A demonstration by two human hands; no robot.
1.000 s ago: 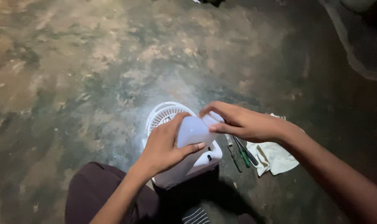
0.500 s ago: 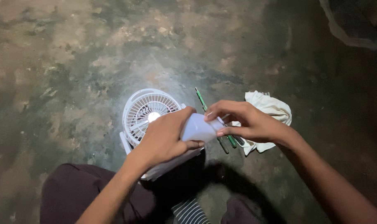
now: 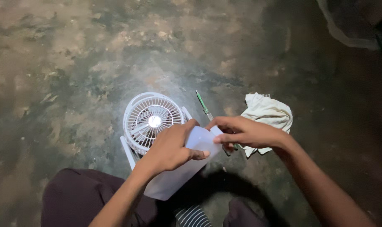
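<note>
Both hands are working on a small white fan (image 3: pixel 154 122) that's lying on a mottled concrete floor (image 3: pixel 65 63), round grille facing up and catching the light. The left hand (image 3: pixel 170 148) is curling over the fan's smooth white body (image 3: pixel 178 172), fingers closed round it with the thumb pressing on the top face. The right hand (image 3: pixel 245 133) is coming in from the right, fingertips pinching the upper edge of that same white body, so it's gripping too, not hanging open. The body is sitting between the two hands, just below and to the right of the grille, and its lower end is reaching toward the person's dark trousers (image 3: pixel 77 197).

Just past the right hand a green-handled screwdriver (image 3: pixel 203 105) is lying on the floor, its lower end hidden behind the fingers. A crumpled white cloth (image 3: pixel 268 112) is sitting right beside the right wrist, partly tucked under it
</note>
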